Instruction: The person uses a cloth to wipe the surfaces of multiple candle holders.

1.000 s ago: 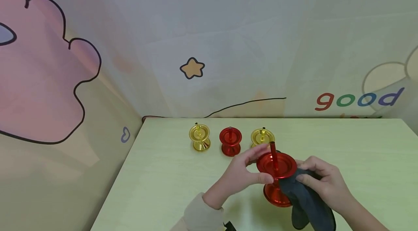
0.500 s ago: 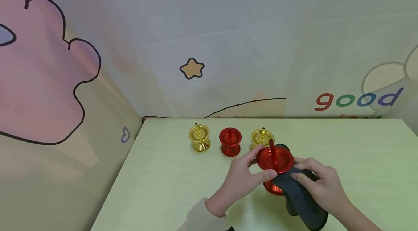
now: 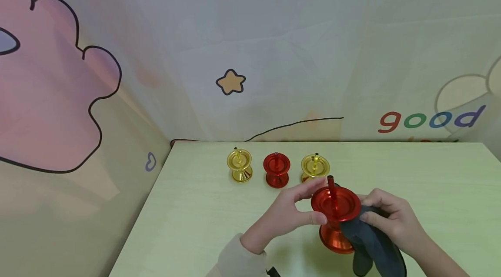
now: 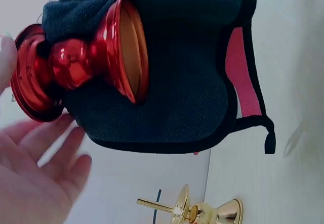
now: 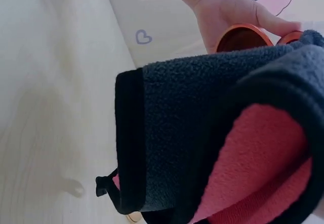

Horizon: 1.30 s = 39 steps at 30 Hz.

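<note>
My left hand (image 3: 285, 212) holds a red metal candle holder (image 3: 339, 208) by its upper dish, thumb on the near side and fingers at the far side. The candle holder is raised above the table, its spike pointing up. My right hand (image 3: 393, 218) pinches a dark grey-blue cloth (image 3: 373, 240) against the stem and right side of the holder. In the left wrist view the cloth (image 4: 182, 82) wraps behind the holder's waist (image 4: 71, 64). Its pink underside (image 5: 253, 158) shows in the right wrist view, where the cloth hides most of the holder.
Behind the hands stand a gold candle holder (image 3: 240, 165), a smaller-looking red one (image 3: 276, 169) and another gold one (image 3: 315, 166), in a row on the pale table (image 3: 188, 225). The last is partly hidden by my left fingers. A printed backdrop (image 3: 274, 72) rises behind.
The red candle holder, cloth and both hands rose slightly away from me, then came back down and nearer. Both grips stay as they were; the row behind has not moved.
</note>
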{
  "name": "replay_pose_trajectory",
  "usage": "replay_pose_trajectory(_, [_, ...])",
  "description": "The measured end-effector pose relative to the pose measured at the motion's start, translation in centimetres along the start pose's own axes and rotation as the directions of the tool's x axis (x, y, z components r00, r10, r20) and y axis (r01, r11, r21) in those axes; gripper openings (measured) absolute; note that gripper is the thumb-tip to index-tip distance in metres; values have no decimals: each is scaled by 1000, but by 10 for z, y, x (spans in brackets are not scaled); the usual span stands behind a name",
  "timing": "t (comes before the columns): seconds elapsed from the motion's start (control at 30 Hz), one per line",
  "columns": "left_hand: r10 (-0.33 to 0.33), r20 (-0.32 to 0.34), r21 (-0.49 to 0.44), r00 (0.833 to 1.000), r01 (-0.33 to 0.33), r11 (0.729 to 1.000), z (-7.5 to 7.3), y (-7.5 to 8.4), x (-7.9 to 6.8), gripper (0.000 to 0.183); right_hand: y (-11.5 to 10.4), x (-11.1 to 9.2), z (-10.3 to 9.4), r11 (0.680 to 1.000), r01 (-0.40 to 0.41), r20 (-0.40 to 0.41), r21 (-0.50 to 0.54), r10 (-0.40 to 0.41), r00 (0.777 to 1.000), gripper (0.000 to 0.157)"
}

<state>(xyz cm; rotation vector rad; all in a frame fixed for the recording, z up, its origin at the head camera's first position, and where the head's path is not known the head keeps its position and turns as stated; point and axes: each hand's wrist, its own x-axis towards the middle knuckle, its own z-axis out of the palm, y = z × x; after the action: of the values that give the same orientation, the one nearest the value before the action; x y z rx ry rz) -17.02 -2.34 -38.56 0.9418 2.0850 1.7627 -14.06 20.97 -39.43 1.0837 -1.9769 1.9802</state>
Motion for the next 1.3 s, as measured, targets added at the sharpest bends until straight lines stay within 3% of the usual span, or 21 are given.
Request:
replay_pose_trajectory(0.07, [-27,-87,43,996,31,999,3,0,1,59,-1,0,1,996,-27,-46,-84,24,999,36])
replay_pose_trajectory(0.2, [-53,-243,105,969,81,991,10,-1,0,51,-1,1,6,954,-89,-185,-287,36,982,34])
replay_pose_trajectory(0.33, [-20,-276,169,961,69,983,17,-3,0,50,2,3,14,887,-142,-287,-439,11,958,33])
replay_pose_trajectory(0.47, [-41,-312,224,949,116,968,21,-1,1,60,6,4,21,847,-101,-272,-522,-53,961,34])
replay_pose_trajectory(0.57, [-84,-352,192,932,160,968,23,-1,3,67,8,3,23,849,-61,-240,-524,-79,967,36])
replay_pose_trajectory(0.67, [-80,-329,127,941,128,984,21,-1,3,67,8,2,21,875,-49,-219,-482,-66,974,38])
replay_pose_trajectory(0.83, [-29,-122,-65,992,21,998,8,-8,2,64,4,-1,10,971,-43,-103,-237,19,995,38])
replay_pose_trajectory(0.9, [-5,-44,-123,999,-1,992,4,-11,3,70,2,-2,5,990,-54,-41,-130,49,998,38])
replay_pose_trajectory(0.97, [9,-8,-127,1000,-10,992,2,-14,3,77,1,-1,2,995,-64,-4,-76,63,998,38])
replay_pose_trajectory(1.03, [1,-26,-93,1000,-3,996,3,-15,4,79,1,-1,1,994,-70,-17,-79,69,997,37])
replay_pose_trajectory(1.13, [-45,-140,-10,989,44,999,7,-15,6,70,1,0,2,986,-94,-112,-139,79,991,34])
replay_pose_trajectory(1.2, [-70,-231,52,970,84,995,12,-14,6,62,2,0,4,961,-147,-195,-234,102,975,30])
replay_pose_trajectory(1.3, [-44,-310,169,950,100,981,19,-10,6,53,3,1,7,908,-224,-288,-355,122,950,24])
